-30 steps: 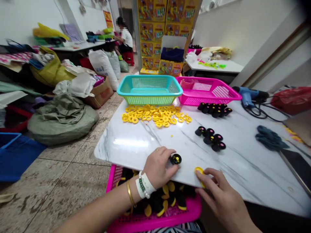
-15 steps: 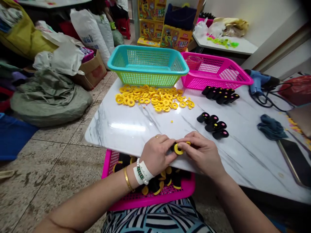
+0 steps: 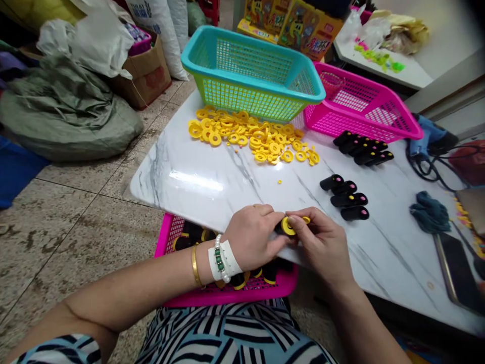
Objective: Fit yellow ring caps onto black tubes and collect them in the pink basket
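Observation:
My left hand is closed around a small black cylinder at the table's near edge. A yellow ring sits at the end of that cylinder, and the thumb of my right hand presses on it. Another yellow piece shows between my right fingers. Beyond my hands lies a pile of yellow rings. To the right, several black cylinders with pink or yellow dots on their ends lie on the table. Below my left hand, a pink basket holds black pieces with yellow rims.
A teal and green basket and a pink basket stand at the back. More black cylinders lie before them. At the right are a blue heat gun, a dark cloth and a phone. Sacks fill the floor at left.
The view has tilted down and shifted. The yellow ring now sits against the end of the black cylinder, with my right thumb pressed on it; my hands remain together.

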`<state>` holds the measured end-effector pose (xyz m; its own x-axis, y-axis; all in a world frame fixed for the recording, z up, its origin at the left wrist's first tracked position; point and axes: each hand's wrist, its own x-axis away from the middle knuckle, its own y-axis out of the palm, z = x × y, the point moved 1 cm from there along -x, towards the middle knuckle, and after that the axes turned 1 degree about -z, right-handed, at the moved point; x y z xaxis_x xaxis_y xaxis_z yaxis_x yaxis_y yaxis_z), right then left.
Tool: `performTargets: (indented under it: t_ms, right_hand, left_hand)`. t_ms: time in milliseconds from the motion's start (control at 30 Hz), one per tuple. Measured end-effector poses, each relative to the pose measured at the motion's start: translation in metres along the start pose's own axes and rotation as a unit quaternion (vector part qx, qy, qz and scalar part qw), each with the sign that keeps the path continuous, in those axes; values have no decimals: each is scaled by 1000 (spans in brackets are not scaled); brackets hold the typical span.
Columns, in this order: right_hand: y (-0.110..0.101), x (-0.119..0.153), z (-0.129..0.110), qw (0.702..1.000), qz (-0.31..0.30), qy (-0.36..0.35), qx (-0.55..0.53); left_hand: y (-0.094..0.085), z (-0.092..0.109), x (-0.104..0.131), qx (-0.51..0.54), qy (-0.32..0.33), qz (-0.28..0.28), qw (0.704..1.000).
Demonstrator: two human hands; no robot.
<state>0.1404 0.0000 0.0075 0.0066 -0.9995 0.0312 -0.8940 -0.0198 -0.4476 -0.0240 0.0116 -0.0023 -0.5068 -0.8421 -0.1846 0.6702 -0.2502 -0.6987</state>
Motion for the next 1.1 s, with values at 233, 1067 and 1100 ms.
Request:
performTargets:
  t_ms: [233,1067,1100]
  right_hand:
    - [3,4,4,999,3,29,15]
    - [-19,-32,1,956,-268,113,-36]
    - [-17,-28,-1,964,-246,97,-10]
  left_hand:
    - [-1,5,-12,182,-125,-66,973]
    - [17,-4,-7,-12,6,16,1000]
    - [17,-5,-9,-15,4,13,1000]
